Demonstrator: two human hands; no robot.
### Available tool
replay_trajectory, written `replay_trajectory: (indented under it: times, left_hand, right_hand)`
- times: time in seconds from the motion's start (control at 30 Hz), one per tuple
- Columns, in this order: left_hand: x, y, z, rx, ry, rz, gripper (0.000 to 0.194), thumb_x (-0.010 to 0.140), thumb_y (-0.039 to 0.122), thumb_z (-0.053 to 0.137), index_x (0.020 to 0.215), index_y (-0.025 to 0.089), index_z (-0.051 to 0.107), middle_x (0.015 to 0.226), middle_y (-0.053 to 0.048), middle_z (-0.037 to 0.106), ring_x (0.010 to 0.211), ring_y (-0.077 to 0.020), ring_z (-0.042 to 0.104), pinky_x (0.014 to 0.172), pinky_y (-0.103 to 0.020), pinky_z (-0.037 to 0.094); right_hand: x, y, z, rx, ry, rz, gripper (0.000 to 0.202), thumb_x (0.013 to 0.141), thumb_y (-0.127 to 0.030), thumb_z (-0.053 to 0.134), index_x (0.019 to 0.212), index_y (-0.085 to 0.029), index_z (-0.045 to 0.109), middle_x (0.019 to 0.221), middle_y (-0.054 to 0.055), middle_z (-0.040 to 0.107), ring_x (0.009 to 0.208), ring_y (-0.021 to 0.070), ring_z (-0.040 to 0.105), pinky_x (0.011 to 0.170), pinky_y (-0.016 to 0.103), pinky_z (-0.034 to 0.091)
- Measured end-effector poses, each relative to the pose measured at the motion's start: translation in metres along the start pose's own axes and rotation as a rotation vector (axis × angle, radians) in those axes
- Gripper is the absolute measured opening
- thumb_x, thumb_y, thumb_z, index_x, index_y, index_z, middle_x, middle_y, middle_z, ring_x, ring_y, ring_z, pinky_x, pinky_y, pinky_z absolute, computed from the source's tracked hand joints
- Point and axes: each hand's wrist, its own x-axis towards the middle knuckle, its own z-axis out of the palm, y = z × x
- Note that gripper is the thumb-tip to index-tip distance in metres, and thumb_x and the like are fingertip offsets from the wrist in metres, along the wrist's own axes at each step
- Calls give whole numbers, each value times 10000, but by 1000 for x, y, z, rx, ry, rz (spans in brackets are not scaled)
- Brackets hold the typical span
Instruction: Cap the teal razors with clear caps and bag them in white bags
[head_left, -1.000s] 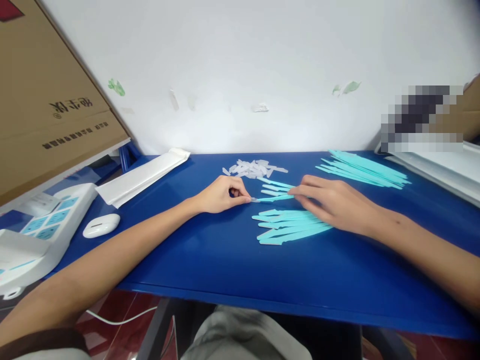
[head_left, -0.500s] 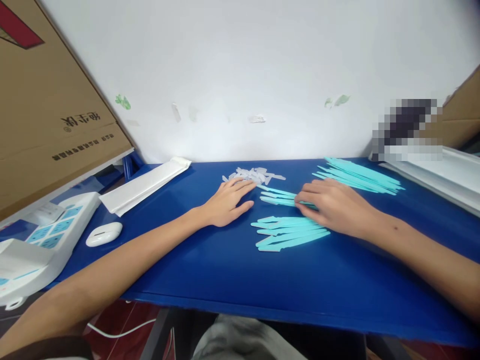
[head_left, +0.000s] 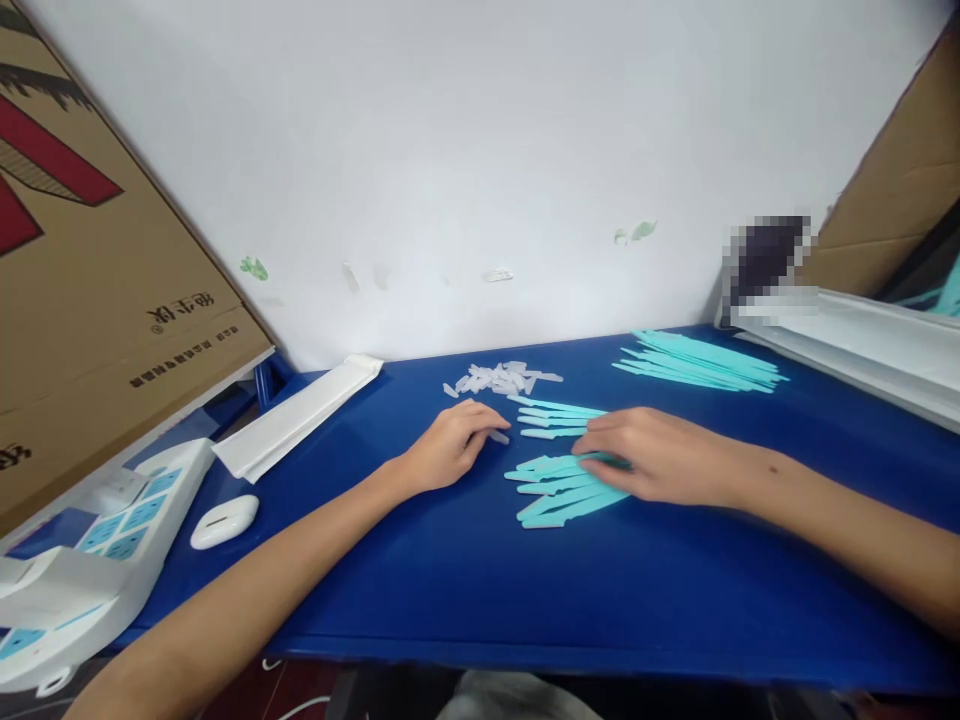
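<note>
Hands low on the glossy blue tabletop (head_left: pixel 465 590), both near its middle. The left hand (head_left: pixel 450 447) lies palm down, fingers curled loosely, its fingertips (head_left: pixel 491 431) at a small clear plastic cap (head_left: pixel 499 437); whether it pinches the cap or only touches it, I cannot tell. The right hand (head_left: pixel 651 462) lies flat and relaxed, fingers spread over the right ends of the thin turquoise plastic sticks in the near bundle (head_left: pixel 561 486), pressing on them, not gripping.

That bundle fans out just right of the left hand, long axes running left to right, pale tips pointing toward the left hand. Right behind it sits a short row of similar turquoise sticks (head_left: pixel 555 419), same lie, tips just beside the cap. So the left hand is nearer the tips, the right hand nearer the handle ends. Nothing stands between hands and sticks.

Further back, close to the white wall (head_left: pixel 480 150), a loose heap of clear plastic caps (head_left: pixel 501 378). Well off to the right rear, a bigger pile of turquoise sticks (head_left: pixel 701 362), and past it a white tray (head_left: pixel 870 345) under a tilted cardboard sheet (head_left: pixel 896 195). Left rear, a long folded white plastic sleeve (head_left: pixel 296 425). Far left, a white oval mouse-like case (head_left: pixel 223 521), a white device with light-blue keys (head_left: pixel 97 560), and a big leaning brown cardboard box (head_left: pixel 82 280).
</note>
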Motion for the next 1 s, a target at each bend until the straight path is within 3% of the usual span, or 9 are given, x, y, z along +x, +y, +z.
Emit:
replay_trajectory:
  times: [0.1, 0.2, 0.43, 0.6, 1.0]
  left_hand:
    - [1, 1, 0, -33, -19, 4, 289, 1047, 263, 439, 1142, 200, 705, 1129, -91, 720, 1074, -216, 638, 951, -366, 515]
    - [2, 1, 0, -9, -22, -26, 264, 1037, 305, 497, 1110, 207, 731, 1135, -90, 699, 1060, -213, 639, 944, -351, 515]
    - [3, 2, 0, -67, -16, -45, 154, 983, 287, 613, 1035, 208, 735, 1037, -59, 690, 972, -186, 622, 856, -298, 502]
    - [2, 6, 1, -119, 60, -29, 122, 981, 279, 616, 1013, 189, 692, 922, -35, 697, 804, -139, 625, 740, -247, 493]
    - [-1, 6, 6, -57, 199, 148, 117, 994, 243, 606, 1015, 163, 687, 879, -40, 690, 812, -142, 617, 765, -243, 480]
  right_hand:
    - [1, 2, -1, 100, -114, 45, 293, 1022, -311, 437, 946, -195, 695, 858, 67, 682, 665, 175, 624, 572, 298, 429]
    - [1, 3, -1, 150, -112, 94, 276, 1030, -357, 425, 944, -210, 643, 891, 59, 659, 678, 174, 601, 574, 299, 423]
    - [3, 1, 0, 41, 58, 77, 239, 1056, -302, 370, 1007, -204, 583, 935, 76, 672, 799, 204, 622, 721, 349, 467]
    - [8, -5, 9, -40, 113, 54, 238, 1055, -246, 359, 1104, -178, 582, 945, 81, 667, 751, 188, 642, 629, 309, 479]
    - [13, -4, 19, -194, 211, 10, 214, 1036, -221, 412, 1026, -169, 619, 864, 51, 652, 697, 156, 601, 583, 283, 434]
